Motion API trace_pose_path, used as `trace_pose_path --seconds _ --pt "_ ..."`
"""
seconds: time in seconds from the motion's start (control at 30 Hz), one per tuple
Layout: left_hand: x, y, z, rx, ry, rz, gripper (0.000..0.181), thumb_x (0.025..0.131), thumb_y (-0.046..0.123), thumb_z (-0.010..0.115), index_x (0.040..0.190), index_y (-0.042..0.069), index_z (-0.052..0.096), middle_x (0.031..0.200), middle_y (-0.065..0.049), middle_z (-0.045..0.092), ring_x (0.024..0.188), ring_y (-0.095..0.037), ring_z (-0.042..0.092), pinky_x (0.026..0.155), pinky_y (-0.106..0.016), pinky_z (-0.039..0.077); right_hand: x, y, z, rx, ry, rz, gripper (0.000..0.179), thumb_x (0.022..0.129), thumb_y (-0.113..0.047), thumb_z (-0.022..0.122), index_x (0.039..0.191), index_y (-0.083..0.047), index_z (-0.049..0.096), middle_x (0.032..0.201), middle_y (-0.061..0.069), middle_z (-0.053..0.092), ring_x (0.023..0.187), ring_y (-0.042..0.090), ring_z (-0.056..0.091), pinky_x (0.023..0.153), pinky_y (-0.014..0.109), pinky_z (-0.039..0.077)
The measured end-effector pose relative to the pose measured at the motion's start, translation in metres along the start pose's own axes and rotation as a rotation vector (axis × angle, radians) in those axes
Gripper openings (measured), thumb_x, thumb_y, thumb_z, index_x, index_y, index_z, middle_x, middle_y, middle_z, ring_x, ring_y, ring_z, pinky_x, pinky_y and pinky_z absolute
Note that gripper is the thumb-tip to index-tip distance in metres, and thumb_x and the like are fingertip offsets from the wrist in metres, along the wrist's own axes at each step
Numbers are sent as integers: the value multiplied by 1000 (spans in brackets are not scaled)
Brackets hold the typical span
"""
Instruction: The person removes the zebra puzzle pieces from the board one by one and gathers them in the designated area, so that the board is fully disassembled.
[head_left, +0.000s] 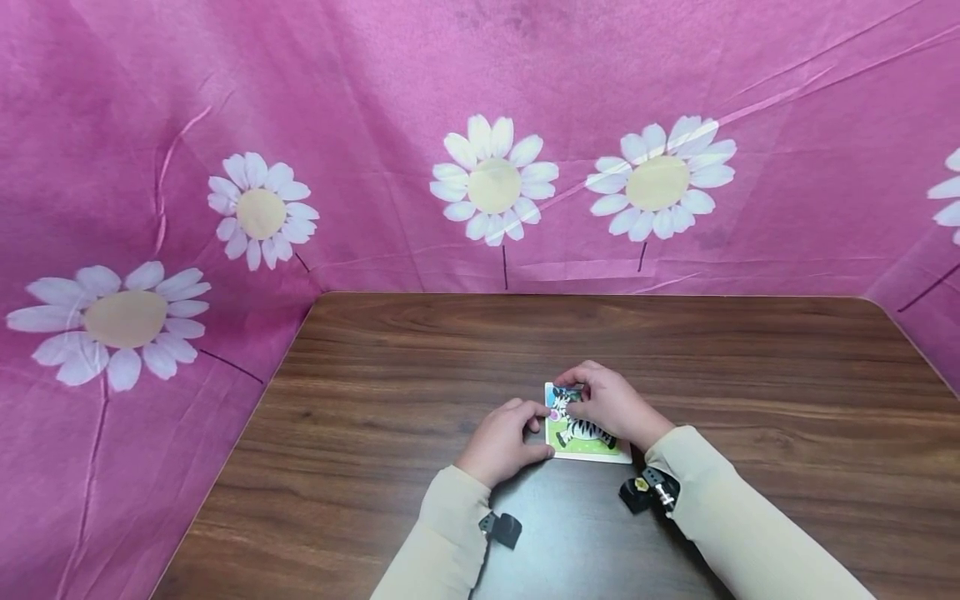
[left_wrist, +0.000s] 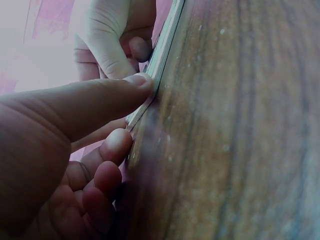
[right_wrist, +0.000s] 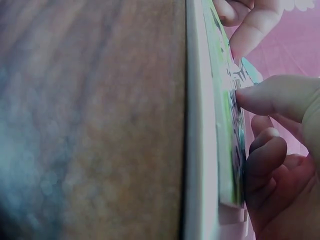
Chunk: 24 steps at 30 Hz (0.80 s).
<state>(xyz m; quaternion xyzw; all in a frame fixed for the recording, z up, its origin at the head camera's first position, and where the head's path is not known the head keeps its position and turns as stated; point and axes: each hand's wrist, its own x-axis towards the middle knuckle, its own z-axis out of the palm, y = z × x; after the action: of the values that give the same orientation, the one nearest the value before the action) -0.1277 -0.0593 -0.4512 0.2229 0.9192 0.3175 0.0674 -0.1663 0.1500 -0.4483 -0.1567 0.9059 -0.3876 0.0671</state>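
A small square zebra picture puzzle (head_left: 588, 431) lies on the table, its pale board edge (right_wrist: 197, 125) showing in the right wrist view. My left hand (head_left: 504, 442) holds the board's left side, with the thumb (left_wrist: 137, 82) at the near corner and the index finger farther up the edge. From the right, my right hand (head_left: 611, 402) reaches over the picture and pinches a puzzle piece (right_wrist: 250, 71) near the top, which stands tilted with a blue corner raised. The right thumb (right_wrist: 255, 97) presses against the printed face. That hand hides the picture's upper right part.
The brown wood-grain table (head_left: 375, 400) spreads around the puzzle. A pink cloth (head_left: 375, 125) with white daisies rises behind and at both sides. Black wrist devices (head_left: 504, 530) sit at both cream sleeves (head_left: 750, 517).
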Motion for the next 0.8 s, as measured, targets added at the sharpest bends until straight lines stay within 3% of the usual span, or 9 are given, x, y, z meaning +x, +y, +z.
trace_pose_path --seconds 0.23,0.6,0.8 --pt "0 0 0 -13 -8 -17 44 78 26 86 119 17 70 90 9 56 78 -4 51 75 -24 43 -1 0 1 20 -6 20 33 82 -2 77 113 -9 71 102 4 63 76 15 51 66 30 42" --pt "-1 2 0 -12 -14 -15 44 79 27 85 119 17 70 90 9 57 77 -3 50 74 -23 43 -1 -1 2 -35 0 36 36 81 -5 76 117 -4 72 103 4 66 76 14 52 66 30 43" --pt "-2 1 -1 -3 -7 -3 44 79 27 85 119 17 70 90 9 57 76 -3 50 73 -22 43 -2 -2 3 -84 25 -10 35 80 -5 76 114 -3 73 103 6 68 76 13 53 66 30 44"
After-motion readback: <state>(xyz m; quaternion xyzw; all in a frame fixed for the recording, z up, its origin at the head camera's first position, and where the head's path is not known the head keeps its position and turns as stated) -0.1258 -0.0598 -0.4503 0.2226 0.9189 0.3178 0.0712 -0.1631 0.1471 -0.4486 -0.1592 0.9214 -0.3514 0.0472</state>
